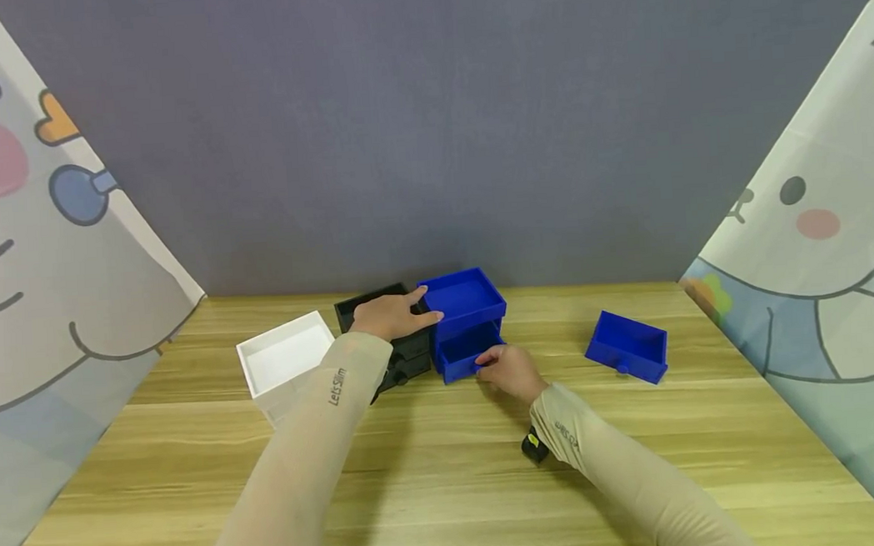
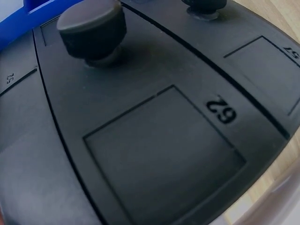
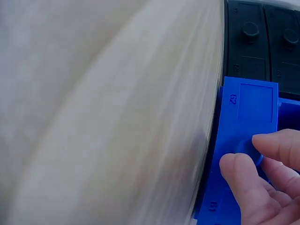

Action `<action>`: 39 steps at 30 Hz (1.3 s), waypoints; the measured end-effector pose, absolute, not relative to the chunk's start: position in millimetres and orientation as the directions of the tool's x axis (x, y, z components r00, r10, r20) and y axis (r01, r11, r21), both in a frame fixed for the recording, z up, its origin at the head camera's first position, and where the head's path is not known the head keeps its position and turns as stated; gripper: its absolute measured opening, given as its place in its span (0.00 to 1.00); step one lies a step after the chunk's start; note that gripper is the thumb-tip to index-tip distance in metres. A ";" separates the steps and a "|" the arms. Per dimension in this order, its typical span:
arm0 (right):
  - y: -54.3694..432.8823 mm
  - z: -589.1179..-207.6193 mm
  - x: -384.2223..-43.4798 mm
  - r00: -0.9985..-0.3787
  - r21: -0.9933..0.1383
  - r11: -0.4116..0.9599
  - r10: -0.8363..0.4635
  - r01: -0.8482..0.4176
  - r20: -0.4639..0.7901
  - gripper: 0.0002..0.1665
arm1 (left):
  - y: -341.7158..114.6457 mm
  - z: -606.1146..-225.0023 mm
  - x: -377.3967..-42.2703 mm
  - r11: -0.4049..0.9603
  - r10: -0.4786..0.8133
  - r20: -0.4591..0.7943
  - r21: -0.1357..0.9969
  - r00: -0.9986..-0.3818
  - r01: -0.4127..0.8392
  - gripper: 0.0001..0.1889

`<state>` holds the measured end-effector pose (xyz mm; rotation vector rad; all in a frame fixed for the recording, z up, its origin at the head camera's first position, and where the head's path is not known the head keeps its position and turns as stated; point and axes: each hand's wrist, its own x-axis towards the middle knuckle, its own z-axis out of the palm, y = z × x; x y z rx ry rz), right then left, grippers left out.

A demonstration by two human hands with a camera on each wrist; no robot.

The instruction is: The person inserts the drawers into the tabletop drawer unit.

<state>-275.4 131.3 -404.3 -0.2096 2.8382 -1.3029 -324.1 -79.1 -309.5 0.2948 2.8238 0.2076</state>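
My right hand (image 1: 514, 373) pinches the round knob (image 3: 250, 151) of a blue drawer (image 1: 458, 370). That drawer sticks partway out of the lower part of a blue drawer cabinet (image 1: 462, 295), whose top is a shallow tray. Over the black drawer cabinet (image 1: 415, 343) lies my left hand (image 1: 387, 314), fingers extended, with tips at the blue cabinet's left edge. The left wrist view shows only the black drawer fronts (image 2: 159, 154) and their knobs; the left hand itself is almost wholly out of it.
A loose blue drawer (image 1: 628, 346) lies on the wooden table (image 1: 450, 489) at the right. To the left stands a white drawer unit (image 1: 289, 353), partly behind the left sleeve. A small black object with a yellow mark (image 1: 534, 446) is by the right sleeve.
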 end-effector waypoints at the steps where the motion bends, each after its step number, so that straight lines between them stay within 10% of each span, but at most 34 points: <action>1: 131.5 -403.8 -275.6 -0.991 -0.750 0.651 -0.128 -0.117 0.043 0.08 | -78.7 -309.5 -324.1 0.969 0.222 -0.274 0.172 -0.936 0.180 0.41; 28: 149.6 -388.7 -278.1 -0.965 -0.658 0.714 -0.252 -0.239 0.078 0.12 | -64.5 -315.1 -325.6 0.961 0.247 -0.267 0.194 -0.931 0.199 0.41; 39: 236.0 -360.1 -252.3 -0.942 -0.176 0.931 -0.332 -0.321 -0.039 0.19 | -84.3 -314.5 -325.7 0.954 0.252 -0.258 0.228 -0.933 0.194 0.41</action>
